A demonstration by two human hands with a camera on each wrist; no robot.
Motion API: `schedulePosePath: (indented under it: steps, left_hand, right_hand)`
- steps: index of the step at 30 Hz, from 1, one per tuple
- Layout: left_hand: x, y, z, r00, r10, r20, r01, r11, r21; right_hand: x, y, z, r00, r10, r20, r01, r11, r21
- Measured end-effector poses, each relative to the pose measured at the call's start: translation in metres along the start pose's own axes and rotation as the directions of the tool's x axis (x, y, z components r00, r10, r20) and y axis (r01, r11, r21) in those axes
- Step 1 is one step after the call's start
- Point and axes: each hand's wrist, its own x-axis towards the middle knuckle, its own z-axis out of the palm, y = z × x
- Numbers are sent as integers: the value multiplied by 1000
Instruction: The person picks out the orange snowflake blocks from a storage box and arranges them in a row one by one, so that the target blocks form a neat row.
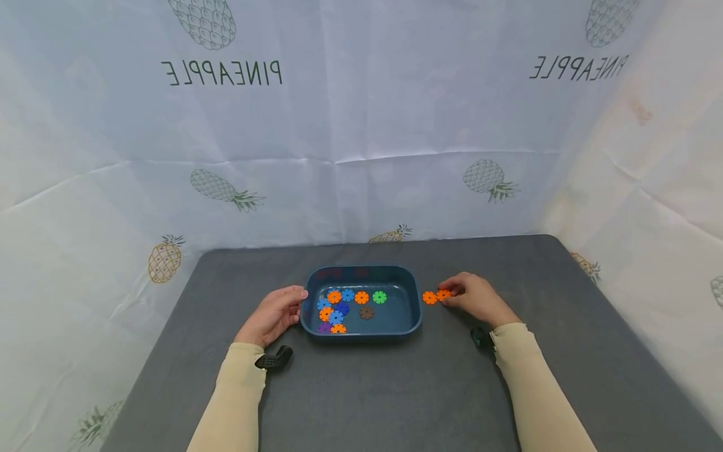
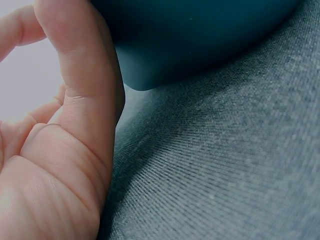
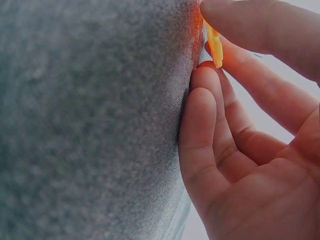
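The left sleeve (image 1: 231, 395), pale yellow, comes up from below the left hand (image 1: 273, 314), with a black wrist device (image 1: 275, 359) just under its palm side. The left hand holds the near end of a dark blue tray (image 1: 361, 337), fingers bent and one fingertip at the rim; the tray extends rightward from it on the grey worktop (image 1: 395, 389).

Inside, notched plastic discs cluster toward the left hand. Closest to it are a light blue disc (image 1: 323, 303), an orange disc (image 1: 325, 314) and a purple disc (image 1: 324, 328). A little farther from that hand lies a dark blue disc (image 1: 342, 308), among more orange and light blue ones. Farther still are a brown disc (image 1: 366, 312) and, beyond it, a green disc (image 1: 380, 297).

Past the tray, a loose orange disc (image 1: 429, 297) lies on the worktop just left of the right hand (image 1: 480, 299). That hand pinches another, the gripped orange disc (image 1: 444, 294), between thumb and finger, its remaining fingers curled near the worktop. Whether these two discs touch is unclear. The right sleeve (image 1: 536, 389) runs down from the right hand.
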Motion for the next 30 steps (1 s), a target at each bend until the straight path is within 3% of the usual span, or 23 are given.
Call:
schedulePosePath:
  steps: [22,30]
  left_hand:
    - [-4,1,-3,1000,1,-12,-1,1000,-11]
    - [-1,3,0,1000,4,-4,-4,1000,-4]
  right_hand:
    - [2,-4,-3,1000,21,21,-21,1000,-3]
    - [-4,-17,-10,997,-61,-51,57,996,-67]
